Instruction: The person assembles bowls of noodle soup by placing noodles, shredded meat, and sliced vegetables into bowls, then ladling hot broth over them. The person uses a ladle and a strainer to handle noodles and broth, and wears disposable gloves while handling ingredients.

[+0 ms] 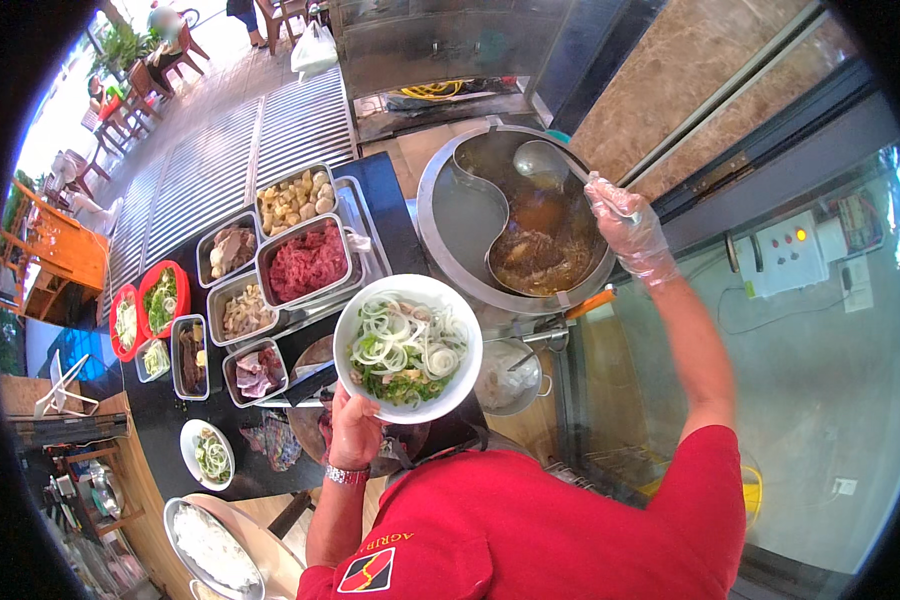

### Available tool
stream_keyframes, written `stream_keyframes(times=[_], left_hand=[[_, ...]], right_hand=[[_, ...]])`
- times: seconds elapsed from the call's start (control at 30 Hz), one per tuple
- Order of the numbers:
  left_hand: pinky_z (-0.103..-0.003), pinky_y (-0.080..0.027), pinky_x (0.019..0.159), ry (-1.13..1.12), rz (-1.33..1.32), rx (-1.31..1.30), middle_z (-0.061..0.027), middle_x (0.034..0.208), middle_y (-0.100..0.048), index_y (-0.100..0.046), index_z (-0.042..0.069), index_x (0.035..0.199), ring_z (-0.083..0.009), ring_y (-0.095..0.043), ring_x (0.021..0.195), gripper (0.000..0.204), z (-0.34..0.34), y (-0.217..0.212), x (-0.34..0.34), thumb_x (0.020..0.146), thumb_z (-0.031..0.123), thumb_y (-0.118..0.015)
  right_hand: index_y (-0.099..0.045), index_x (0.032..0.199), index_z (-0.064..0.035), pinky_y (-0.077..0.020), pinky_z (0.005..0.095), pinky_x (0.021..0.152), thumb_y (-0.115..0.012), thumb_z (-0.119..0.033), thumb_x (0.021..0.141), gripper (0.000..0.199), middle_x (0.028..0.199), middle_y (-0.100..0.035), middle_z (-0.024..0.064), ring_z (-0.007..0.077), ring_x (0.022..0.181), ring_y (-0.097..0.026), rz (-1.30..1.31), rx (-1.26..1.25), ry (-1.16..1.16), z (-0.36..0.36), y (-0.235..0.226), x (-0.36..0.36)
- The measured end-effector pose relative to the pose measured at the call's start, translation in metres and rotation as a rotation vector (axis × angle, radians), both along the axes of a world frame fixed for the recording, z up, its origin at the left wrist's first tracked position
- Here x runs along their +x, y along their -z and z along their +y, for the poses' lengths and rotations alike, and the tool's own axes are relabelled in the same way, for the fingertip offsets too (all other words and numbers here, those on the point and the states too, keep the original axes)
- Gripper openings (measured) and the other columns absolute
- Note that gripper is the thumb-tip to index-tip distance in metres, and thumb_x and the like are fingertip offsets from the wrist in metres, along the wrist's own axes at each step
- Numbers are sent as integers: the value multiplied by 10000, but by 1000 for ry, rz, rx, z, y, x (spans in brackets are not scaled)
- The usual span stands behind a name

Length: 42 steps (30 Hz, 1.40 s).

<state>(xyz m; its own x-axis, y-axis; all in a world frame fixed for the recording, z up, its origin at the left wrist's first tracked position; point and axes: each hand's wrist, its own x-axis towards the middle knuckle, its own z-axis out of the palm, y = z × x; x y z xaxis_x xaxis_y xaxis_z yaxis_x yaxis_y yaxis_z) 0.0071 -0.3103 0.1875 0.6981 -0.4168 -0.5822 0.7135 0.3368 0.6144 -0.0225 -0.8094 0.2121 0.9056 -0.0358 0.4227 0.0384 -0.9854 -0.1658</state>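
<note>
My left hand (356, 432) is closed on the edge of a white bowl (473, 352), held tilted above the counter. Sliced onion rings (410, 335) and chopped green herbs (395, 385) fill the bowl, with some pale pieces among them. In a clear plastic glove, my right hand (632, 230) grips the handle of a metal ladle (541, 160). The ladle's head dips into the brown broth of a large round pot (438, 262). A curved wall splits the pot; a paler, cloudy liquid (468, 225) lies in its left part.
Metal trays with red minced meat (308, 262), mushroom-like pieces (295, 200) and other meats stand on the dark counter (160, 440). Red baskets (182, 300) hold greens. A second bowl (187, 462), white noodles (210, 545), a strainer pot (542, 385) and a glass panel (810, 400) are nearby.
</note>
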Motion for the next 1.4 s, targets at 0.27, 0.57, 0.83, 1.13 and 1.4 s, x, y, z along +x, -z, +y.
stream_keyframes(times=[0.27, 0.57, 0.83, 1.13, 1.4], left_hand=[[-313, -660, 709, 6, -21, -1, -129, 1228, -663, -474, 11, 1418, -208, -725, 965, 664, -1, 6, 1, 757, 24, -534], [-396, -609, 902, 34, -25, 15, -131, 1282, -646, -500, 1, 1391, -266, -679, 1116, 663, -5, 9, 4, 727, 10, -513], [-348, -633, 835, -33, -39, -10, -126, 1307, -630, -453, 21, 1454, -225, -687, 1081, 690, -7, 11, 1, 768, 0, -526], [-309, -613, 685, 47, -14, 59, -116, 1247, -648, -469, 10, 1421, -217, -698, 992, 675, -6, 17, 6, 749, 35, -528], [-340, -633, 785, 61, -41, 3, -124, 1297, -637, -457, 3, 1440, -229, -696, 1060, 687, -13, 20, 8, 759, 42, -538]], right_hand=[[-751, 1044, -37, -610, 349, 833, -681, -114, 968, 129, 1042, -770, 147, 271, 955, -756, 53, 332, 162, -9, -17, -4], [-723, 962, -44, -567, 404, 745, -598, -147, 1009, 169, 970, -750, 159, 344, 902, -721, -6, 97, 188, -18, 3, 50], [-718, 1154, -84, -589, 345, 916, -811, -172, 839, 339, 1130, -744, 84, 251, 1066, -714, 382, -105, 154, -13, 14, 45], [-763, 1024, -42, -561, 461, 807, -602, -279, 1010, 287, 961, -753, 201, 398, 920, -718, 228, 317, 404, -25, -27, 35], [-704, 1174, -46, -575, 397, 849, -679, -188, 964, 254, 1081, -740, 157, 332, 972, -719, 268, 229, 315, -9, -15, 26]])
